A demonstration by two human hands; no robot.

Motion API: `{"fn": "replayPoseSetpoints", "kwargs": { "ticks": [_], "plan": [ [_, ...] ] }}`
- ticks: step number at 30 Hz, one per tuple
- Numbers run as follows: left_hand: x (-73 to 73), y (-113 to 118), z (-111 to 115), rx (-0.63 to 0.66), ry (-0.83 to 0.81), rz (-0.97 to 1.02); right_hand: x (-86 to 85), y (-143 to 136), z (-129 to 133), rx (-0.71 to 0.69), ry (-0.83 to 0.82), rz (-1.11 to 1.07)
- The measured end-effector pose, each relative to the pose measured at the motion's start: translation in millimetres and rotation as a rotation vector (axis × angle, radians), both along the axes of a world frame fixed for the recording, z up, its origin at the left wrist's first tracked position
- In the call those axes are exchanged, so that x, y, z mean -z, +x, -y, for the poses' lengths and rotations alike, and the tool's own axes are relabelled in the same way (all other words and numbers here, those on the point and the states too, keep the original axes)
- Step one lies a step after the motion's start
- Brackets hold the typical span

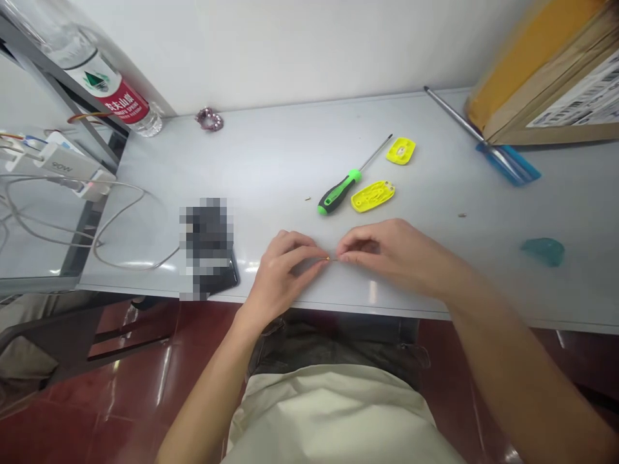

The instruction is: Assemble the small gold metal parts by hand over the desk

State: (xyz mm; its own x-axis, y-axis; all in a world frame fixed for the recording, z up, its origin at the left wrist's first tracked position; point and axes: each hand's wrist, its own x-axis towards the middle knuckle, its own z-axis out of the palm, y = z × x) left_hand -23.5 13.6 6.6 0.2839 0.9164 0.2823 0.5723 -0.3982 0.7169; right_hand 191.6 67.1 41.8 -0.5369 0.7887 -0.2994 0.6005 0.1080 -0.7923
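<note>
Near the front edge of the table, my left hand pinches a tiny gold-coloured metal piece between thumb and fingertips. My right hand is closed in a pinch just to its right, on something thin that I cannot make out. Beyond my hands lies a green-and-black screwdriver, its tip pointing away to the right. Beside it are a yellow plastic shell half, hollow side up, and a smaller yellow plastic cover. A small metal pin rests left of the screwdriver handle.
A phone, partly blurred out, lies left with a cable attached. Behind it are a beaded bracelet and a water bottle. At right are a blue-handled screwdriver, a cardboard box, a teal lump and a small metal bit.
</note>
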Motion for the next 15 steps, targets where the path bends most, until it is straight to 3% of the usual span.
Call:
{"fn": "replayPoseSetpoints", "kwargs": {
  "ticks": [7, 15],
  "plan": [
    [1.4, 0, -1, 0.016, -0.002, -0.046, 15.8, -5, -3, -0.044, 0.172, 0.032],
    [2.9, 3, -1, -0.011, -0.021, -0.145, 8.9, -14, -7, -0.080, 0.189, 0.123]
  ]
}}
